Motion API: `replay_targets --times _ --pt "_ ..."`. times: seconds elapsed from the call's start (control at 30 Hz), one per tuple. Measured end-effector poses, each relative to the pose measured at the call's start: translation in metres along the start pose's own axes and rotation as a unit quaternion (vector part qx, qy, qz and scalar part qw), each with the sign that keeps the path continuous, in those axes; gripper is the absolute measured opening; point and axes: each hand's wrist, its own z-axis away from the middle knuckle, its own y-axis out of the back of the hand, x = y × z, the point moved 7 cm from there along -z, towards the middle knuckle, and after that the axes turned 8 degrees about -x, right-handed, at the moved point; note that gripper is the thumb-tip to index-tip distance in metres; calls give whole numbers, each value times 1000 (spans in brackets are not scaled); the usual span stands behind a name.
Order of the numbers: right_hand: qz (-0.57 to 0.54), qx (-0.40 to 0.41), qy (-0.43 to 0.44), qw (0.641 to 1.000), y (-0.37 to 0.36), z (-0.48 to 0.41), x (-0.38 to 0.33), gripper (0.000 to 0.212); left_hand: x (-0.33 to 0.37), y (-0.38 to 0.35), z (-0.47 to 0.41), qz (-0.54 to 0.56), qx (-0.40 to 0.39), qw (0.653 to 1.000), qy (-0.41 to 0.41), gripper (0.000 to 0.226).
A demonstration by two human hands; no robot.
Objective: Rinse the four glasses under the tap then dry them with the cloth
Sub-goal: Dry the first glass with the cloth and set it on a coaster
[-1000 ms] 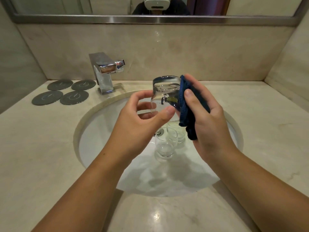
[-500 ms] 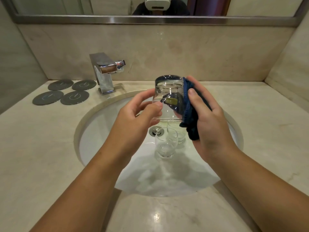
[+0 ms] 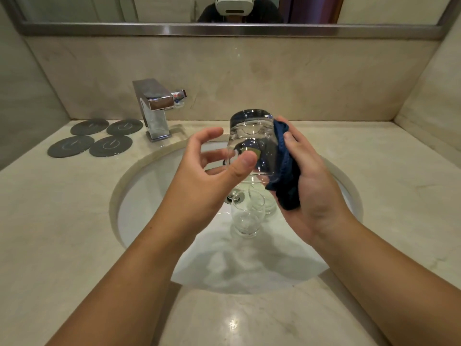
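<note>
Tumbler [image 3: 252, 136] hangs upside down over the basin [image 3: 139, 196], base at 12 o'clock and mouth at 6, its long axis all but upright. The right hand [image 3: 316, 193] grips a blue cloth [image 3: 287, 176] against the wall at the tumbler's 3 o'clock, with the thumb on the cloth in front and the fingers hidden behind. The left hand [image 3: 207, 171] comes in from 8 o'clock. Its thumb pad sits low on the near wall, its middle fingers show through the glass on the far side, and its forefinger is lifted clear. That makes a light pinch on the left and a fuller hold through the cloth on the right.

I'd judge the wiping depends on that upright axis: the left hand turns the tumbler and the cloth rubs the wall. Two smaller rounded glasses [image 3: 247, 216] stand in the basin at 6 o'clock, straight below the open mouth, so a slip would land on them. I can't find a fourth glass. The tap [image 3: 156, 108] stands at 10 o'clock, with four coasters [image 3: 99, 138] beyond it at 9.
</note>
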Motion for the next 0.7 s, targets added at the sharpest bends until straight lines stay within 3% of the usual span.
replay_targets --times 0.2,0.4,0.57,0.7 --pt "52 30 46 997 2 4 -12 32 6 -1 3 4 -13 1000 -21 54" --pt "1 -11 -4 1000 1 -3 -1 45 2 -3 1 125 -64 990 0 53" --pt "-17 33 17 999 5 1 -4 37 5 -2 0 4 -23 999 -27 49" --pt "36 62 38 997 7 4 -8 33 4 -5 2 -15 -21 999 -32 37"
